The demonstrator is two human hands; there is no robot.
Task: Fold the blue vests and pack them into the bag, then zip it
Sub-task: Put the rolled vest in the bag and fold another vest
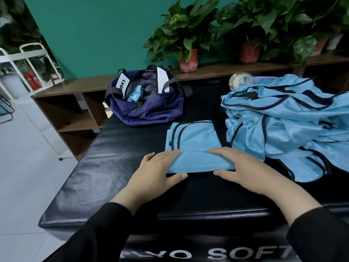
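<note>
Both hands grasp the vest [194, 142]: left hand [156, 171] and right hand [243, 169] pinch its near fold, fingers on top and thumbs beneath, to turn it over. The bag [147, 99] gapes open beyond the vest, ready to receive; the pile [283, 120] waits right of it.

Teal wall [90, 31] seen behind. Low brown wooden shelf unit [75, 103] set along it, potted green plants [186, 35] in red pots lined on top. Pale tiled floor [22, 167] at left, white metal rack [22, 59] beside it. Black padded table [105, 167] in foreground.
</note>
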